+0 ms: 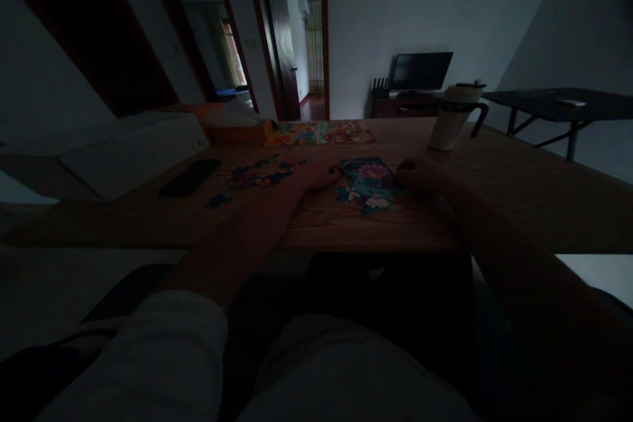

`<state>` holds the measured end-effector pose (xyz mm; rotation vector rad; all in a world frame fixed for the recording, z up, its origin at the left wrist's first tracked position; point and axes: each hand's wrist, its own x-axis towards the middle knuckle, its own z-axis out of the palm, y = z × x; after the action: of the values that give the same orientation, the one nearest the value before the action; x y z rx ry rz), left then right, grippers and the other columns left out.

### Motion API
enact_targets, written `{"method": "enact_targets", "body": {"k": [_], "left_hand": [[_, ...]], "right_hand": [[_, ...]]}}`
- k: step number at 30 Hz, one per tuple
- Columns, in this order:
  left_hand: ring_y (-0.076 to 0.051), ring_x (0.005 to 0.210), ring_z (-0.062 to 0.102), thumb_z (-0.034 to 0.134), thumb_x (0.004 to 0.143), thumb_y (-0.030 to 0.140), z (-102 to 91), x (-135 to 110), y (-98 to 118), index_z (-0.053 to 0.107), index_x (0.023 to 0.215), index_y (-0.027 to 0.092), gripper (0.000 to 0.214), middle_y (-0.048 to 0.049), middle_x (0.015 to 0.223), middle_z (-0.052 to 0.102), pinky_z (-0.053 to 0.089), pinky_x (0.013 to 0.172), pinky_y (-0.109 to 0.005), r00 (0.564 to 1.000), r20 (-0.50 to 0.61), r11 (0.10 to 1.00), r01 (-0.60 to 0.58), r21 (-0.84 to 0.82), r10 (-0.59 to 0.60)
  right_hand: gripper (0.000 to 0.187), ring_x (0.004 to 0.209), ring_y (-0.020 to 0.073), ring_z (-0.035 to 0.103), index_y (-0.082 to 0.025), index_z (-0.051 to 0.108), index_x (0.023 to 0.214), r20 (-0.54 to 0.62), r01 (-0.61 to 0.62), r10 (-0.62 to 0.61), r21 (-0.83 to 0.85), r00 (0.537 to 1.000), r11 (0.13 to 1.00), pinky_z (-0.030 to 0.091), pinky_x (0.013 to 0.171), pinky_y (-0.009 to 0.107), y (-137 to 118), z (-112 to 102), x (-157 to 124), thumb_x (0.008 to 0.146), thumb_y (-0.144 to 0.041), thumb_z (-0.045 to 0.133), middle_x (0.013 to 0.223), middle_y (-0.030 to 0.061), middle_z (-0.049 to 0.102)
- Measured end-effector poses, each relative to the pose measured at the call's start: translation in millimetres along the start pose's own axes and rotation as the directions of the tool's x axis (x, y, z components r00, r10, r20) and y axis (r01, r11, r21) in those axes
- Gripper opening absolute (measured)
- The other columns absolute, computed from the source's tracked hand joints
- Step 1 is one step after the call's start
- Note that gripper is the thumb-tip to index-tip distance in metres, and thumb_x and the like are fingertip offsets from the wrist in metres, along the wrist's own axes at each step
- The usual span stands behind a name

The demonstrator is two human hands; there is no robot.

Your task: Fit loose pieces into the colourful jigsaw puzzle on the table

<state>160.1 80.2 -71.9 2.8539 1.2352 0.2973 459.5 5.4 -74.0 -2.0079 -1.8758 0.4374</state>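
Note:
A partly assembled jigsaw puzzle lies on the wooden table in front of me, with a blue and purple picture and an uneven near edge where white rabbit shapes show. At its left side is my left hand, fingers curled together; whatever they pinch is lost in the dim light. My right hand rests by the puzzle's right edge, its fingers also bent and closed, and I cannot make out what is in them. Loose puzzle pieces lie in a pile left of my left hand, with a small dark cluster apart from it.
A dark phone lies left of the pile, beside a white box. Behind are an orange box with clear plastic and colourful picture sheets. A handled tumbler stands at the back right. The table's near edge runs before my lap.

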Motion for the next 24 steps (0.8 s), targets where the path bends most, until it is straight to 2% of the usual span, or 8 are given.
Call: {"method": "enact_targets", "body": {"k": [7, 11, 14, 21, 24], "left_hand": [[-0.026, 0.119, 0.058, 0.054, 0.095, 0.046, -4.7, -2, 6, 0.072, 0.124, 0.029, 0.038, -0.0062, 0.124, 0.068, 0.043, 0.104, -0.034, 1.0, 0.011, 0.999, 0.017, 0.047, -0.017], [-0.026, 0.118, 0.06, 0.051, 0.097, 0.045, -4.2, -1, 5, 0.071, 0.127, 0.03, 0.039, -0.0063, 0.127, 0.068, 0.043, 0.103, -0.034, 0.999, 0.035, 0.998, 0.022, 0.058, -0.024], [-0.025, 0.115, 0.062, 0.05, 0.098, 0.04, -3.1, 1, 2, 0.069, 0.13, 0.03, 0.04, -0.0056, 0.129, 0.068, 0.044, 0.102, -0.032, 0.997, 0.074, 0.998, -0.026, 0.062, 0.022], [-0.022, 0.118, 0.063, 0.049, 0.098, 0.033, -10.7, -6, 2, 0.068, 0.132, 0.03, 0.039, -0.0037, 0.132, 0.068, 0.042, 0.104, -0.03, 0.985, 0.151, 0.995, -0.089, 0.04, 0.082], [-0.021, 0.118, 0.062, 0.052, 0.095, 0.03, -13.6, -10, 4, 0.071, 0.127, 0.031, 0.037, -0.0021, 0.132, 0.069, 0.042, 0.105, -0.028, 0.986, 0.145, 0.997, -0.078, -0.025, 0.081]], "right_hand": [[0.021, 0.084, 0.0239, 0.07, -0.016, 0.075, 0.098, -0.002, 0.005, -0.005, -0.009, 1.0, 1.0, 0.053, 0.072, 0.031, -3, -2, -2, 0.088, -0.028, 0.061, 0.098, 0.0119, 0.076], [0.021, 0.081, 0.0247, 0.07, -0.017, 0.075, 0.097, -0.002, -0.002, 0.002, 0.016, 1.0, 1.0, 0.053, 0.071, 0.033, -2, -1, -2, 0.088, -0.029, 0.061, 0.095, 0.0119, 0.076], [0.019, 0.08, 0.0243, 0.07, -0.018, 0.074, 0.095, -0.017, -0.001, 0.001, 0.024, 1.0, 1.0, 0.053, 0.068, 0.032, -2, 0, -3, 0.088, -0.029, 0.06, 0.094, 0.0118, 0.076], [0.022, 0.07, 0.0227, 0.07, -0.018, 0.071, 0.105, -0.021, -0.11, 0.114, 0.125, 0.993, 0.986, 0.052, 0.058, 0.03, -6, 0, -3, 0.093, -0.031, 0.057, 0.085, 0.0112, 0.075], [0.022, 0.067, 0.0221, 0.07, -0.018, 0.07, 0.105, 0.031, -0.155, 0.152, 0.188, 0.988, 0.97, 0.053, 0.058, 0.031, -11, -3, -7, 0.095, -0.033, 0.058, 0.083, 0.0118, 0.074]]}}
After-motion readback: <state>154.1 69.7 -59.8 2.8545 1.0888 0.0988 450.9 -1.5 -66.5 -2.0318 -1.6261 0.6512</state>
